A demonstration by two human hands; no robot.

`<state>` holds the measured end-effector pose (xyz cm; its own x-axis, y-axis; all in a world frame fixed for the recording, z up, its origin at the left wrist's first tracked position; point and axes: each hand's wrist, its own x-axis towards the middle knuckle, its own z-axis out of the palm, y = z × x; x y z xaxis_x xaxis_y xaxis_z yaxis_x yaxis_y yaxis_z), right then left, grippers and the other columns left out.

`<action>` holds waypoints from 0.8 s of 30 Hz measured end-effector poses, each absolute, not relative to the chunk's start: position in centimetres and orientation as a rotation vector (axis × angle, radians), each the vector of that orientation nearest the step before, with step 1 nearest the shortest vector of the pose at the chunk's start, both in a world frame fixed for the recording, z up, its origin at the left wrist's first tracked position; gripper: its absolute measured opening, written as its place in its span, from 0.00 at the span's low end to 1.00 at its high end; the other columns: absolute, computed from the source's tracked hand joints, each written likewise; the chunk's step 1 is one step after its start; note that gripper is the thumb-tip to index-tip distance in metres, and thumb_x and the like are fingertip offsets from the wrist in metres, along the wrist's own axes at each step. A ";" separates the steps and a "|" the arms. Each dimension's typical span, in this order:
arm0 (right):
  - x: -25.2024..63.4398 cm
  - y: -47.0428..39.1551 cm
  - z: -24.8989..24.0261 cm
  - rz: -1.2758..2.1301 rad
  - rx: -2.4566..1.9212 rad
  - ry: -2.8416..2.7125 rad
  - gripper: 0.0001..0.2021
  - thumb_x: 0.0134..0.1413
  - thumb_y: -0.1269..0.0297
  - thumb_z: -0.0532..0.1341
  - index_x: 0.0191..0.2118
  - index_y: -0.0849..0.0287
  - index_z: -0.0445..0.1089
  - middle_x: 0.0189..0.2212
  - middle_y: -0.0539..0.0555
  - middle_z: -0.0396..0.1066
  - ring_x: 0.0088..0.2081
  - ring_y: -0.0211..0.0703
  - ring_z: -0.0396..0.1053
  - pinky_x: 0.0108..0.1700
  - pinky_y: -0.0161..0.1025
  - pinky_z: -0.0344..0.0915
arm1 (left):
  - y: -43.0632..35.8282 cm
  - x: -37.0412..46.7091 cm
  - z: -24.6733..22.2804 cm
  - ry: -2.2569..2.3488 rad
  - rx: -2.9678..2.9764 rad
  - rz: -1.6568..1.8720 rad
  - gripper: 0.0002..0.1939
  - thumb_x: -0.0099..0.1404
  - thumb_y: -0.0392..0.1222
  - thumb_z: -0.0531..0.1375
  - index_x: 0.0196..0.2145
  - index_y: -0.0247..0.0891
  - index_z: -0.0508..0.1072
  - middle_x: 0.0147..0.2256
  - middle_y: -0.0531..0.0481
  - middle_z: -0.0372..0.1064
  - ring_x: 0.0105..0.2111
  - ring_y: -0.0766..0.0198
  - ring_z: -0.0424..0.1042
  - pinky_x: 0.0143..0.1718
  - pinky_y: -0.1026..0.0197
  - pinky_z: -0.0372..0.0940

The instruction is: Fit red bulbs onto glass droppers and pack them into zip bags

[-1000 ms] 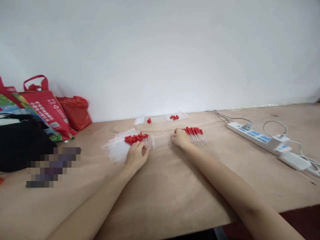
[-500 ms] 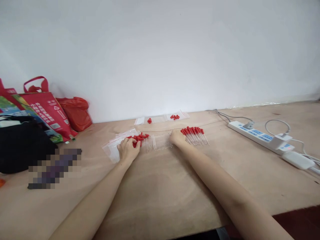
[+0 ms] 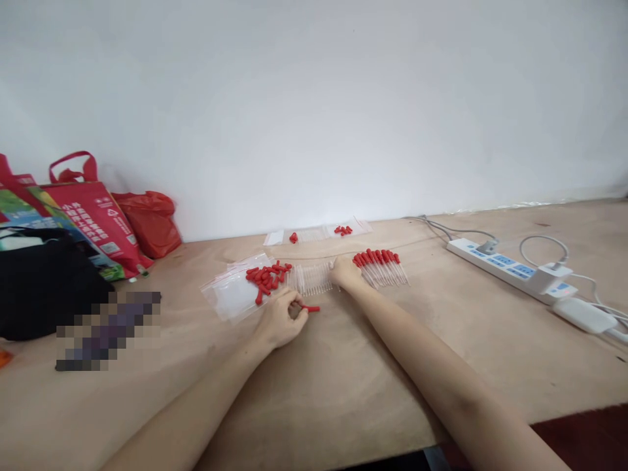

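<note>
My left hand (image 3: 283,318) pinches a red rubber dropper bulb (image 3: 311,309), its narrow end pointing right, just above the table. Behind that hand lies a loose pile of red rubber bulbs (image 3: 265,280), partly on clear zip bags (image 3: 228,294). My right hand (image 3: 346,272) is curled closed at the right end of a row of clear, thin glass dropper tubes (image 3: 314,280); its fingertips are hidden, so what they grip does not show. Right beside it, several droppers with red bulbs fitted (image 3: 380,265) lie in a fanned row.
Against the wall lie more zip bags (image 3: 307,234) with red bulbs and tubes. A white power strip (image 3: 505,265) with plugs and cables occupies the right. Red shopping bags (image 3: 103,226), a black bag (image 3: 44,288) and a blurred-out dark object (image 3: 108,331) stand or lie left on the wooden table (image 3: 314,392).
My left hand has moved right and nearer from the bulb pile, and now carries one red bulb. My right hand has shifted slightly left along the glass tubes.
</note>
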<state>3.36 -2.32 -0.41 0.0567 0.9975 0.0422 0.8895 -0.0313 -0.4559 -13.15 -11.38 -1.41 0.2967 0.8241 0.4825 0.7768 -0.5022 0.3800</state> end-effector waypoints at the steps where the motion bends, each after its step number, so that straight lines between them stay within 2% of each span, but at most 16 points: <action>1: 3.5 -2.4 -0.2 0.403 -1.978 -1.885 0.12 0.48 0.67 0.56 0.38 0.65 0.70 0.37 0.66 0.70 0.39 0.51 0.69 0.36 0.41 0.62 | -11.5 -13.0 -1.6 1.528 2.454 0.937 0.01 0.50 0.34 0.55 0.23 0.37 0.66 0.25 0.52 0.62 0.24 0.66 0.63 0.26 0.64 0.61; 4: 4.2 -3.1 0.1 0.372 -1.922 -1.900 0.11 0.49 0.68 0.53 0.36 0.64 0.70 0.36 0.64 0.70 0.39 0.48 0.68 0.36 0.38 0.61 | -11.8 -12.9 -1.6 1.524 2.433 0.870 0.04 0.50 0.35 0.56 0.27 0.36 0.67 0.26 0.52 0.64 0.25 0.65 0.64 0.27 0.63 0.61; 7: 5.9 -4.5 -0.2 0.297 -1.759 -1.958 0.11 0.52 0.69 0.50 0.37 0.62 0.69 0.35 0.60 0.69 0.40 0.43 0.66 0.38 0.36 0.59 | -12.1 -12.7 -1.5 1.452 2.488 0.831 0.09 0.52 0.42 0.58 0.32 0.38 0.69 0.30 0.51 0.65 0.29 0.63 0.66 0.31 0.61 0.62; 9: 7.5 -5.8 -0.9 0.176 -1.516 -2.008 0.11 0.53 0.69 0.50 0.37 0.62 0.68 0.34 0.58 0.68 0.38 0.41 0.65 0.38 0.35 0.58 | -12.1 -12.4 -1.5 1.430 2.507 0.802 0.08 0.54 0.44 0.58 0.32 0.39 0.69 0.30 0.51 0.65 0.30 0.62 0.66 0.32 0.61 0.61; 14: 11.2 -8.9 -2.6 0.160 -1.140 -2.105 0.08 0.53 0.67 0.51 0.31 0.61 0.66 0.28 0.54 0.63 0.29 0.38 0.62 0.33 0.35 0.58 | -11.6 -12.0 -2.0 1.458 2.439 0.845 0.05 0.60 0.39 0.53 0.28 0.37 0.65 0.28 0.51 0.65 0.28 0.63 0.66 0.30 0.61 0.61; 18: 11.7 -10.1 -2.6 0.244 -1.060 -2.181 0.07 0.55 0.66 0.51 0.32 0.60 0.66 0.29 0.52 0.65 0.28 0.36 0.61 0.33 0.36 0.56 | -11.5 -11.8 -2.3 1.402 2.366 0.915 0.03 0.62 0.38 0.50 0.34 0.38 0.63 0.30 0.52 0.68 0.30 0.63 0.68 0.31 0.61 0.62; 21: 10.9 -10.6 -2.4 0.201 -1.042 -2.255 0.07 0.55 0.66 0.51 0.33 0.59 0.66 0.28 0.51 0.66 0.28 0.35 0.61 0.37 0.38 0.52 | -11.7 -11.5 -2.3 1.319 2.356 0.945 0.08 0.62 0.37 0.50 0.40 0.39 0.63 0.35 0.50 0.70 0.35 0.61 0.70 0.36 0.59 0.63; 24: 10.3 -10.9 -2.4 0.180 -1.024 -2.303 0.07 0.55 0.66 0.51 0.35 0.58 0.66 0.29 0.50 0.67 0.28 0.35 0.62 0.38 0.39 0.49 | -11.8 -11.1 -2.1 1.228 2.377 0.977 0.10 0.63 0.37 0.49 0.41 0.38 0.66 0.38 0.49 0.71 0.38 0.62 0.70 0.39 0.59 0.64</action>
<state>10.35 -10.87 -2.43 -0.5184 0.7124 0.4730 0.6303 0.6922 -0.3516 -11.14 -11.83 -2.12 0.4062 0.8033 0.4355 0.6050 -0.5936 0.5307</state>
